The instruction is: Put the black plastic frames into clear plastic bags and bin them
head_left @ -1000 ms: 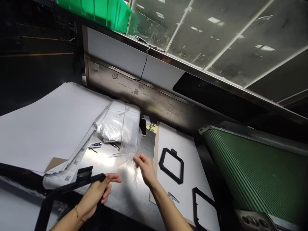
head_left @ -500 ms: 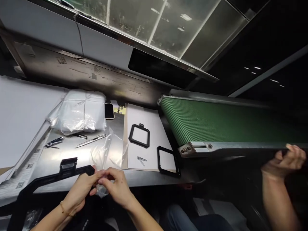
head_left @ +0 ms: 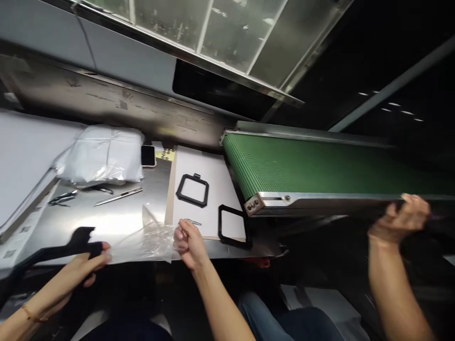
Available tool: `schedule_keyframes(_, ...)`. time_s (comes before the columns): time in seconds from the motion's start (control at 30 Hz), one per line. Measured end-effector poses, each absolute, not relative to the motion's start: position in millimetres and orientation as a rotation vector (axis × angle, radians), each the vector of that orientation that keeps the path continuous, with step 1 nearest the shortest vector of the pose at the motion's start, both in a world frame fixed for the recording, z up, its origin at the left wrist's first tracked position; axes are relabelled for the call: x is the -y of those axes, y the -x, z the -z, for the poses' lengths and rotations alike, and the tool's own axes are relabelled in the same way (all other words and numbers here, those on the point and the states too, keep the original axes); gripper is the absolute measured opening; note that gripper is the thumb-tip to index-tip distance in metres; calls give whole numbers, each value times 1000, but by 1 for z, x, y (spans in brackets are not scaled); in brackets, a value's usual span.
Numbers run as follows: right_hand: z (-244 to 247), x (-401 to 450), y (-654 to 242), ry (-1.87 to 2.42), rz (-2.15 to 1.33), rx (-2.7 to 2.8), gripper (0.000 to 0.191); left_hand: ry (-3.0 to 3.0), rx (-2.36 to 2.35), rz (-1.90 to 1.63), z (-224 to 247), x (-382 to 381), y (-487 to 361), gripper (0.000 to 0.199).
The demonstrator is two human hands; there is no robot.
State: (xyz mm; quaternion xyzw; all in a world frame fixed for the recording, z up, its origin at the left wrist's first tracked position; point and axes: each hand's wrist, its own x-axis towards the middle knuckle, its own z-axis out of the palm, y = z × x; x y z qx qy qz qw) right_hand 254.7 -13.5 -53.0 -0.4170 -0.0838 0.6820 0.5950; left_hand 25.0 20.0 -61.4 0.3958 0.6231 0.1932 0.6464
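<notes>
My left hand (head_left: 83, 270) is closed around the end of a large black frame (head_left: 50, 253), which runs off to the lower left. Its thumb and fingers also pinch one edge of a clear plastic bag (head_left: 142, 241). The bag is stretched sideways between my hands, above the front edge of the metal table. At the bag's other end, my right hand (head_left: 192, 244) is closed on the film with curled fingers. Just behind that hand, a small metal tool (head_left: 195, 222) is partly hidden. Two small black frames (head_left: 192, 190) lie on and beside the white sheet (head_left: 213, 166).
A stack of clear bags (head_left: 103, 156) sits at the back left, beside a phone (head_left: 148, 156). A pen-like metal tool (head_left: 119, 196) and pliers (head_left: 62, 198) lie in front. A green conveyor (head_left: 302, 163) extends rightward; another person's hand (head_left: 401, 218) is at its edge.
My hands were close together on the bag; now they are apart, left hand leftward and right hand rightward, with the film stretched between. The view has shifted slightly.
</notes>
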Motion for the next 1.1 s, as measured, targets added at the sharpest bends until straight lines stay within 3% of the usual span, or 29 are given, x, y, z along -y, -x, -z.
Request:
schedule_keyframes(0.13, 64, 3, -260, 1010, -1618, 293, 33, -636, -1184, -296, 46, 9, -19, 23)
schedule_keyframes(0.27, 68, -8, -250, 1035, -1592, 418, 31, -548, -967, -305, 42, 30, -1, 34)
schedule_keyframes(0.47, 67, -25, -226, 1092, -1487, 641, 29, -850, -1621, -556, 43, 30, 23, 65)
schedule_keyframes(0.8, 54, -10, -161, 1081, -1761, 1168, 29, -1085, -1398, -499, 48, 51, 7, 88)
schedule_keyframes(0.87, 50, 2, -151, 1076, -1829, 1313, 29, -1034, -1337, -454, 51, 59, 20, 82)
schedule_keyframes(0.93, 44, 14, -146, 1082, -1821, 1464, 29, -969, -1288, -385, 52, 66, 36, 61)
schedule_keyframes(1.03, 37, 30, -143, 1114, -1598, 1689, 24, -926, -1298, -325, 53, 73, 60, 30)
schedule_keyframes(1.1, 37, 38, -137, 1130, -1416, 1798, 19, -952, -1352, -324, 53, 76, 69, 25)
